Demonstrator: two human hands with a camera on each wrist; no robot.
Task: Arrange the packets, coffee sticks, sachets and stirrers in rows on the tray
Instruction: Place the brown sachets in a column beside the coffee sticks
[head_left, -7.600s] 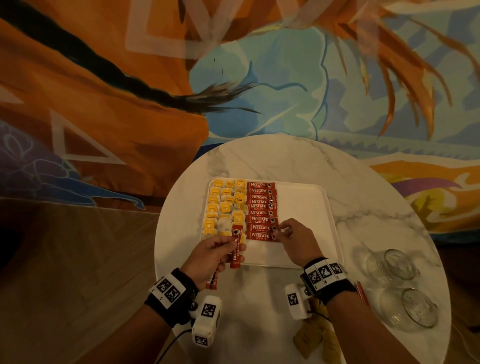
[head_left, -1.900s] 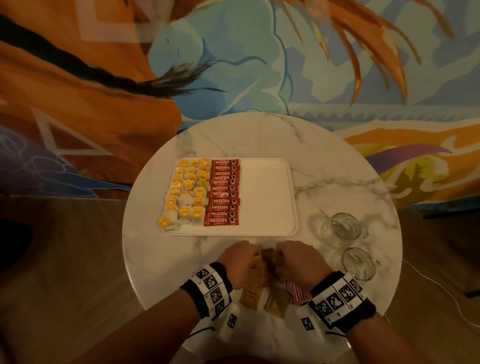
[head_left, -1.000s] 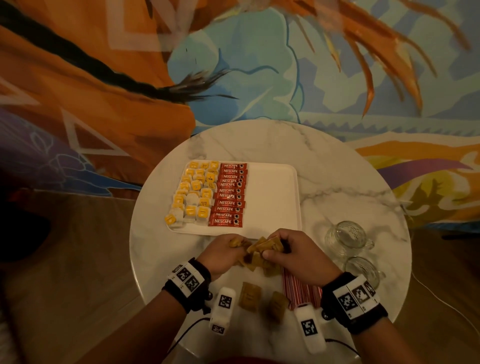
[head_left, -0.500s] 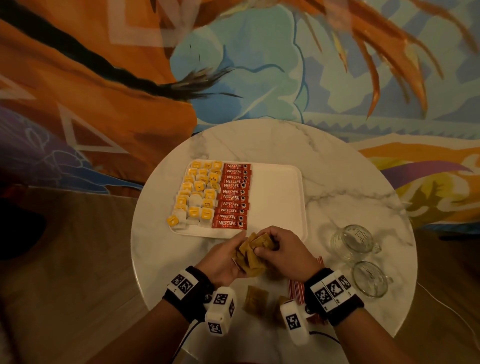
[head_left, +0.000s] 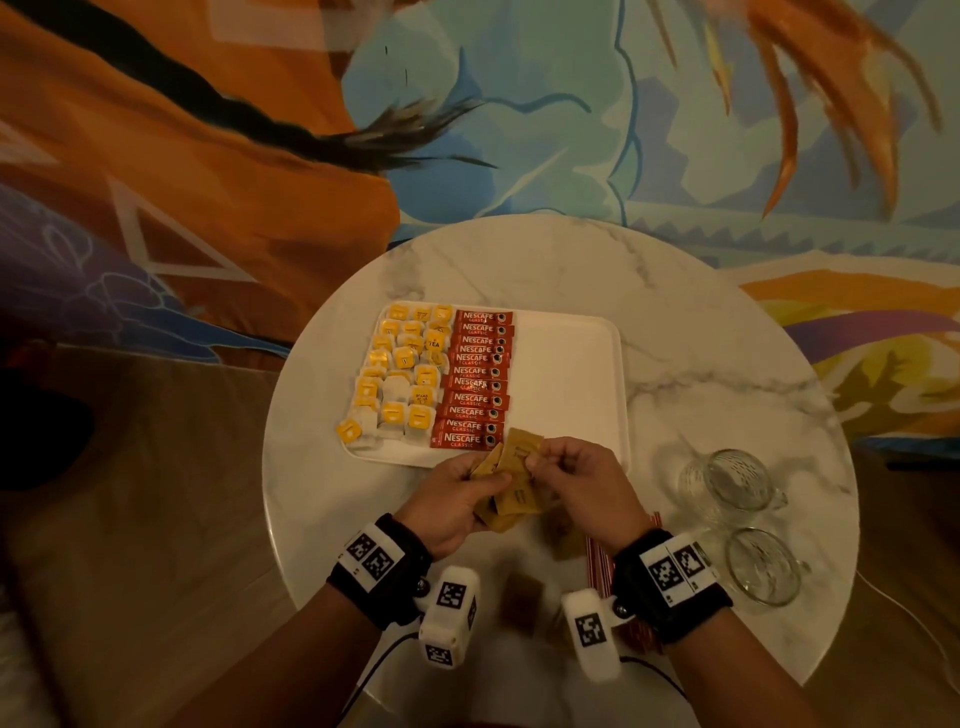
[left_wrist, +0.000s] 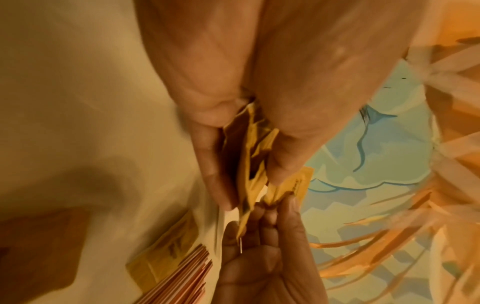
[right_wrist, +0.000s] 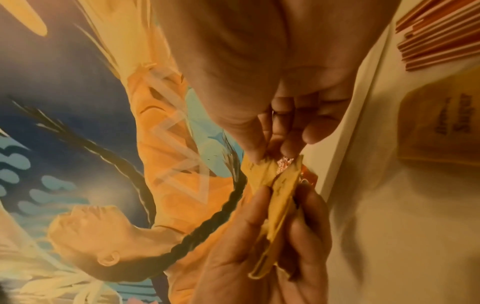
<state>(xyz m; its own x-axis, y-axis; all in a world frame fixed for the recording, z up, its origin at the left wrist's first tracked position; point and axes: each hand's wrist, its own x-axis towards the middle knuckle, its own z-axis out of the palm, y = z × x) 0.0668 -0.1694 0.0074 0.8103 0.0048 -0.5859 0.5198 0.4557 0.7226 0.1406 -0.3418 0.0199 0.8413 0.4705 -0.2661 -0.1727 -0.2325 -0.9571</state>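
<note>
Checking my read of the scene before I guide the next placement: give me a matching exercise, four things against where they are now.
Things:
1. coffee sticks
2. brown sachets
3. glass mugs
4. stirrers

Places:
A. on the table, right of the tray
B. held between the left hand and right hand
C. in a red row on the tray, beside the yellow tea bags
D. bundled on the table near the right wrist

Pairs: 1-C, 2-B, 3-A, 4-D
</note>
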